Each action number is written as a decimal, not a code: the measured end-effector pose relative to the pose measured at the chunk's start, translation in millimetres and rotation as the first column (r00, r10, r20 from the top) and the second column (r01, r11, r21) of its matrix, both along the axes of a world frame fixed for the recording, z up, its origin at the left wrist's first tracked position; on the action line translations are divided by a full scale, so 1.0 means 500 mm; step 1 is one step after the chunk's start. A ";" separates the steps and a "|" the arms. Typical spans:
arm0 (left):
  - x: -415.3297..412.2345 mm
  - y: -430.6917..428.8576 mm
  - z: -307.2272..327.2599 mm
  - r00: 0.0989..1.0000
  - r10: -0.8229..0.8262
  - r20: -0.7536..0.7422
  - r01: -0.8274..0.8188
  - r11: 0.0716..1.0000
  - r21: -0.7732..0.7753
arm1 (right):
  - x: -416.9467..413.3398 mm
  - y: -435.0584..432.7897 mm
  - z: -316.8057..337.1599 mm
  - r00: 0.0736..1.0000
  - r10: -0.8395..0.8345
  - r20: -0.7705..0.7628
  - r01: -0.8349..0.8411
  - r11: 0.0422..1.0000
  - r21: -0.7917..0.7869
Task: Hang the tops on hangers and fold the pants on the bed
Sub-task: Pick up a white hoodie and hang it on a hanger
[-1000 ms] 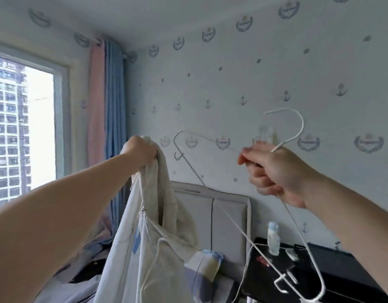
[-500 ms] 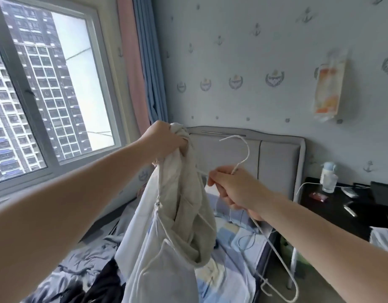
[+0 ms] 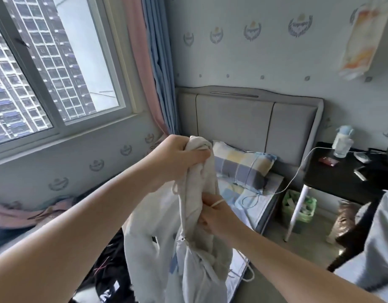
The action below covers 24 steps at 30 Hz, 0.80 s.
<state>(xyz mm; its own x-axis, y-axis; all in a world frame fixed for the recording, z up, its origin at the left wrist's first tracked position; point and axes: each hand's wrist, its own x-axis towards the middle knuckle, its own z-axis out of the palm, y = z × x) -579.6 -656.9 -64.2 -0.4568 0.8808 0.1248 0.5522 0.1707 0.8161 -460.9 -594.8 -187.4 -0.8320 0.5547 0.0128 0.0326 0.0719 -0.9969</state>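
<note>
My left hand (image 3: pixel 177 158) grips the bunched top of a cream and white hooded zip top (image 3: pixel 193 248), holding it up over the bed (image 3: pixel 254 200). My right hand (image 3: pixel 215 215) is pressed into the garment lower down, fingers curled round the white wire hanger (image 3: pixel 217 202). Only a loop of the hanger's hook shows above that hand, and a thin white piece of it shows below at the garment's right side; the remainder is hidden in the cloth. A dark garment (image 3: pixel 110 270) lies on the bed at lower left.
A checked pillow (image 3: pixel 243 167) lies against the grey headboard (image 3: pixel 254 123). A black bedside table (image 3: pixel 346 171) on the right holds a bottle (image 3: pixel 343 143) and small items. A green bin (image 3: pixel 298 204) stands under it. The window (image 3: pixel 46 68) and curtains (image 3: pixel 153 62) are at left.
The camera has tilted down toward the bed. My right hand has moved down and left with the hanger, from open air into the garment, so most of the hanger is now hidden.
</note>
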 end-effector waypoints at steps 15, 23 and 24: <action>-0.010 -0.094 -0.118 0.543 -0.366 -0.756 0.105 0.923 -0.371 | 0.101 0.042 0.005 0.988 0.086 -0.130 -0.106 0.982 -0.158; -0.055 -0.122 -0.196 0.794 -0.154 -0.588 0.159 0.986 -0.043 | 0.155 0.097 -0.049 0.998 0.070 -0.006 -0.069 0.992 0.106; -0.052 -0.122 -0.206 0.800 -0.153 -0.580 0.159 0.986 -0.040 | 0.156 0.096 -0.060 0.999 0.045 -0.027 -0.042 0.992 0.121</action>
<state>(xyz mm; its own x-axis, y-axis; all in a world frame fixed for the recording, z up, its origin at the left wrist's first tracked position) -605.8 -717.9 -166.9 -0.1529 0.9311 0.3312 0.9409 0.0347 0.3369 -382.7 -546.7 -217.6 -0.8536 0.5109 0.1018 -0.0022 0.1919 -0.9814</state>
